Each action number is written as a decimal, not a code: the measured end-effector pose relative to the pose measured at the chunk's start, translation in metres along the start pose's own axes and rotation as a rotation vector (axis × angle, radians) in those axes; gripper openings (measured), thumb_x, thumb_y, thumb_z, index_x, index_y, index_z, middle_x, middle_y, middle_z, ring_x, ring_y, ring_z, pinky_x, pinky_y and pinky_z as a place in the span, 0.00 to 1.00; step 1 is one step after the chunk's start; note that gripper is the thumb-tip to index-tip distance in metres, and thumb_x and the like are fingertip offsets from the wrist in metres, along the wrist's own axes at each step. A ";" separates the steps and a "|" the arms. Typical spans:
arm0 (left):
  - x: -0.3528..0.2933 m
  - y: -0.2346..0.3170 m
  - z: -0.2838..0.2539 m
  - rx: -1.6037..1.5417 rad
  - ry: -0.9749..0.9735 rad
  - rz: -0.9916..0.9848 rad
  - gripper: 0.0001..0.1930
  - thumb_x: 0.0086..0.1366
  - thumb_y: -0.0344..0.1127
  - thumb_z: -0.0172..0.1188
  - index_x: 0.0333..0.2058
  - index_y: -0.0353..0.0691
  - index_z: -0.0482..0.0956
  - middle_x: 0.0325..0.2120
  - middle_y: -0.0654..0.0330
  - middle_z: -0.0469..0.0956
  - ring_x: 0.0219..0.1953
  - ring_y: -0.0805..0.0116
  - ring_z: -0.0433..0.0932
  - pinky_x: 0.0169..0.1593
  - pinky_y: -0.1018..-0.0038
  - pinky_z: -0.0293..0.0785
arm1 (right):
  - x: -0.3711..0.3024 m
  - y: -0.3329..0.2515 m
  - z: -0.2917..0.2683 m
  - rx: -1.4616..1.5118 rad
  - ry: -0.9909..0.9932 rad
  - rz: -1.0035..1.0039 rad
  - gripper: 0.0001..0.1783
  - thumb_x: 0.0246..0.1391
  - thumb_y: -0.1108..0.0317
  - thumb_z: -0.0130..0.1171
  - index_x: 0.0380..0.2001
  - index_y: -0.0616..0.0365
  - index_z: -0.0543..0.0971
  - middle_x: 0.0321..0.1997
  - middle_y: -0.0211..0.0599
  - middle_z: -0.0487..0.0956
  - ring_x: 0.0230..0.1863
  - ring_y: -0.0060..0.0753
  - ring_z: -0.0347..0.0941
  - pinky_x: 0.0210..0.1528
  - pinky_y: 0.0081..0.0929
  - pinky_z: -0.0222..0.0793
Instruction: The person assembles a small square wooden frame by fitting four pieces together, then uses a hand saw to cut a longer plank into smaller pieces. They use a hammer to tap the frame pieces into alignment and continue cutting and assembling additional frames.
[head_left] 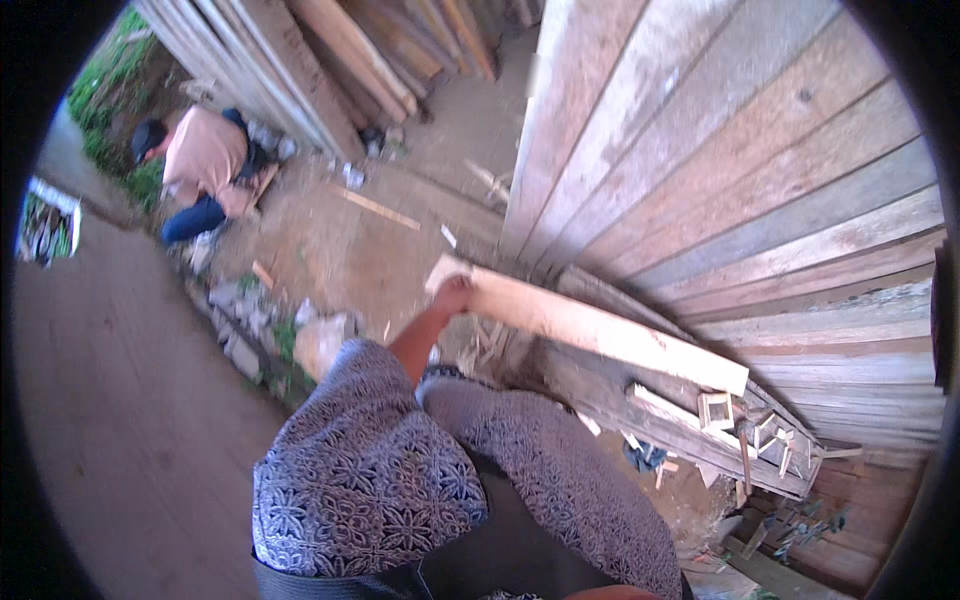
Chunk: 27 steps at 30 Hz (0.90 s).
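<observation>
Pale wood makes the long board [610, 335], and the left hand [455, 293] is closed tight around its left end. It stretches along a bench [600, 388] beside the plank wall [690, 170], its far end near a small square frame [706, 411]. I cannot tell the right hand's grip.

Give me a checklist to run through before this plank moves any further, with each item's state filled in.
1. Left hand gripping the plank: ok, closed on it near one end.
2. Right hand supporting the plank: not ok, no right hand shows on it.
3. Plank's far end resting on the bench: cannot tell, it overlaps the bench in this view.
4. Plank clear of the small wooden frame: cannot tell, they look very close.
5. Co-worker clear of the plank: ok, crouched well apart at upper left.
</observation>
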<state>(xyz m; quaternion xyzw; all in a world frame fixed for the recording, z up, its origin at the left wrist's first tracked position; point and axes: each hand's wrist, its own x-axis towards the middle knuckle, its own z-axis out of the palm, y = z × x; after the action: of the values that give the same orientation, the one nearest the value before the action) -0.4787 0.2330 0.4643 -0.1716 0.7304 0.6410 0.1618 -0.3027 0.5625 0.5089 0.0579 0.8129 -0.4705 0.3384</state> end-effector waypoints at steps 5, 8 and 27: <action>0.048 0.048 0.021 -0.053 -0.221 -0.050 0.11 0.63 0.39 0.60 0.39 0.40 0.76 0.30 0.60 0.78 0.29 0.67 0.78 0.28 0.67 0.79 | 0.034 -0.038 0.038 0.009 0.174 0.098 0.26 0.52 0.50 0.63 0.35 0.69 0.83 0.29 0.37 0.82 0.28 0.30 0.75 0.32 0.36 0.71; 0.064 0.038 0.016 -0.083 -0.310 -0.072 0.12 0.63 0.38 0.59 0.41 0.38 0.77 0.30 0.56 0.79 0.28 0.64 0.80 0.28 0.65 0.81 | 0.036 -0.069 0.052 -0.003 0.219 0.173 0.26 0.52 0.50 0.63 0.35 0.69 0.83 0.29 0.38 0.82 0.28 0.30 0.76 0.32 0.36 0.71; 0.048 0.075 -0.029 0.140 -0.598 -0.357 0.29 0.64 0.45 0.58 0.62 0.50 0.65 0.57 0.56 0.71 0.58 0.53 0.70 0.55 0.44 0.66 | -0.017 -0.090 0.111 0.071 0.441 0.429 0.27 0.51 0.50 0.64 0.35 0.70 0.83 0.30 0.39 0.82 0.29 0.31 0.76 0.33 0.36 0.71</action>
<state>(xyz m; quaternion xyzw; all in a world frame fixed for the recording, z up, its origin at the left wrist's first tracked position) -0.5562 0.2108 0.5123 -0.0899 0.6514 0.5729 0.4893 -0.2723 0.4273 0.5481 0.3405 0.8190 -0.3926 0.2430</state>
